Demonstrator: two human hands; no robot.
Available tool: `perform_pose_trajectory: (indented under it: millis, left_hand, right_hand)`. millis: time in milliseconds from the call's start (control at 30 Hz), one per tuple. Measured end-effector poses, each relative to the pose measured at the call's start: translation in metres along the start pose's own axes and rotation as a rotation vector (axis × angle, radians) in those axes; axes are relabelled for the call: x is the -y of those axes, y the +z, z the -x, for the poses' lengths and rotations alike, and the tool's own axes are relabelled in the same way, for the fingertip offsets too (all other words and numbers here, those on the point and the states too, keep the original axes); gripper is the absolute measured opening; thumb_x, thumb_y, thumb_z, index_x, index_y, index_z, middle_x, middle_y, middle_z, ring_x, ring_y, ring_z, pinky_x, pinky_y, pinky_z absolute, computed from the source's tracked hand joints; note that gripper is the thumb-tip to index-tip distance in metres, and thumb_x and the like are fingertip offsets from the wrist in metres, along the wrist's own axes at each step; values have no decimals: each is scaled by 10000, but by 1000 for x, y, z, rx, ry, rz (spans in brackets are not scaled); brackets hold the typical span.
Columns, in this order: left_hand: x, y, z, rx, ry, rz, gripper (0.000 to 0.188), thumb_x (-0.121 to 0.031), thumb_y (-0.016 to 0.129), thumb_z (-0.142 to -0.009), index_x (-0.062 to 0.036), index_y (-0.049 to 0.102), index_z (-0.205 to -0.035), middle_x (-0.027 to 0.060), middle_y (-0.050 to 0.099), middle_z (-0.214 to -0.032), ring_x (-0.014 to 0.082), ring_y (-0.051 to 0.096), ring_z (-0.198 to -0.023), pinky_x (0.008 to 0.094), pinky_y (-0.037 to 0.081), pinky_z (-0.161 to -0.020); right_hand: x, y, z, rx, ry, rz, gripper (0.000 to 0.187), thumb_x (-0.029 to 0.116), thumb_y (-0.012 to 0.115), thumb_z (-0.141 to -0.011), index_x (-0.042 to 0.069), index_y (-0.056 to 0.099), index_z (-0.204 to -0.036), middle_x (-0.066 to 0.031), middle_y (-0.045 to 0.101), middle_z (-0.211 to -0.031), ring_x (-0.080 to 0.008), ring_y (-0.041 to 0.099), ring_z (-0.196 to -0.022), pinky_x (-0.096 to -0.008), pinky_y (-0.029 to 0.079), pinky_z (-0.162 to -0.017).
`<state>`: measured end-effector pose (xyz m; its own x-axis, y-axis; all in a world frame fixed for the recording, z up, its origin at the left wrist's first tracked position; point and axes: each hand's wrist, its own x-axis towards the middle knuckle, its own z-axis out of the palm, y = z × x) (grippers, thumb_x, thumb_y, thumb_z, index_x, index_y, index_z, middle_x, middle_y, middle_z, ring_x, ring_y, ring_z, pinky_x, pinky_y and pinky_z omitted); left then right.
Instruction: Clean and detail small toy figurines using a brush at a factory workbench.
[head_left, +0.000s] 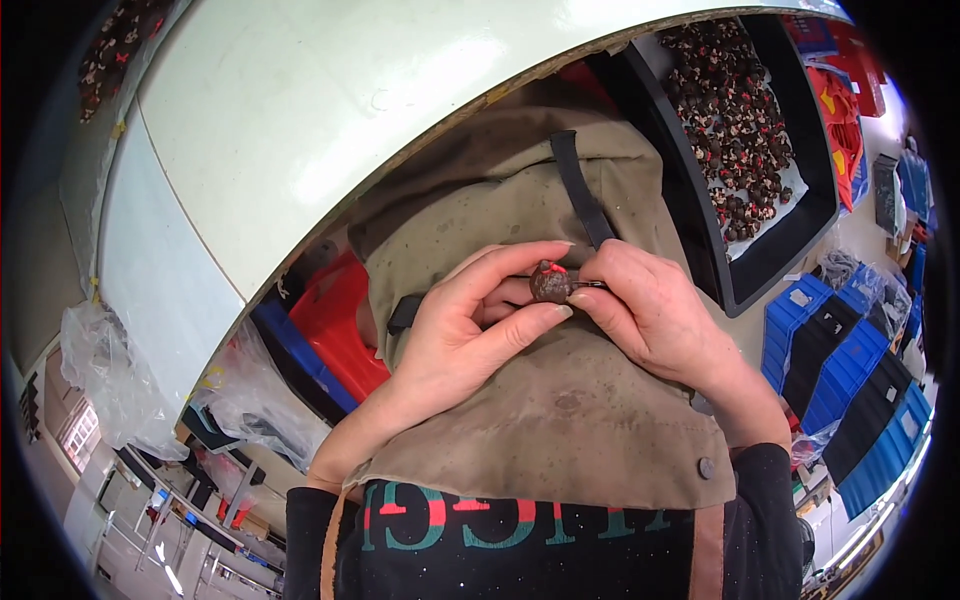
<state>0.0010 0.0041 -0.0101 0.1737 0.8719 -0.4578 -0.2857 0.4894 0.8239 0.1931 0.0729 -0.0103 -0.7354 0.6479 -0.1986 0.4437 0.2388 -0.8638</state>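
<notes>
- The small dark brown round piece (pixel 549 283), marked with a red dab on top, sat pinched between both hands over the person's lap, just above the tan apron (pixel 540 400); held there it was close under the eyes, which would suit fine work on so small a thing.
- The left hand (pixel 470 320) was curled about the piece, thumb below and forefinger arched over it, the fingers closed to a pinch and touching its left side, seemingly to steady it.
- The right hand (pixel 650 305) had its fingers drawn together on a thin dark tool or pin (pixel 588 285) whose tip met the right side of the piece; what exactly that tool was could not be told.
- Neither hand was spread; both were clamped, one on the piece, one on the thin tool.
- A black tray (pixel 790 200) full of like brown pieces with red marks lay to the right, near the working hand, probably so that pieces could be taken or put back easily.
- The pale counter (pixel 300 120) curved across the upper left, and blue bins (pixel 850 370) stood lower right, well apart from the hands.
- A red bin (pixel 335 320) showed beside the left wrist, under the counter edge.
</notes>
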Motion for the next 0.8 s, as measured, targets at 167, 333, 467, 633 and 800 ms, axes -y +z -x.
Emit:
perform_pose_trajectory:
  millis: [167, 333, 467, 633, 800]
  left_hand:
    - [4, -4, 4, 3, -22, 38, 364, -3, 656, -851, -25, 547, -1198, 38, 557, -1065, 91, 607, -938, 210, 502, -766]
    - [7, -3, 3, -2, 17, 20, 359, 3, 672, -837, -25, 555, -1175, 41, 556, -1073, 91, 601, -946, 204, 502, -754]
    - [8, -3, 3, -12, 33, 0, 350, 6, 679, -829, -25, 563, -1158, 42, 547, -1071, 93, 598, -951, 204, 502, -754]
    - [8, -1, 3, -24, 55, -6, 350, 8, 679, -828, -25, 566, -1157, 41, 545, -1069, 99, 599, -955, 207, 505, -758]
    - [8, -1, -1, -28, 62, -10, 346, 13, 675, -829, -23, 569, -1157, 42, 545, -1071, 105, 600, -959, 212, 509, -762]
  right_hand:
    - [2, 3, 1, -35, -28, 28, 108, 109, 629, -847, 36, 552, -865, -110, 531, -756, -316, 548, -671, -384, 432, -576]
    - [2, 4, 2, -47, -51, 72, 110, 106, 634, -842, 41, 548, -867, -108, 525, -748, -313, 545, -662, -386, 434, -570]
    - [1, 4, 3, -38, -39, 69, 114, 115, 629, -848, 42, 545, -870, -109, 516, -743, -316, 542, -662, -391, 435, -570]
    - [0, 5, 4, -20, -26, 80, 116, 126, 618, -858, 41, 539, -872, -113, 511, -745, -320, 539, -665, -398, 434, -571]
    - [0, 2, 1, -17, -27, 117, 119, 127, 613, -861, 40, 532, -868, -115, 506, -744, -323, 541, -667, -402, 433, -567]
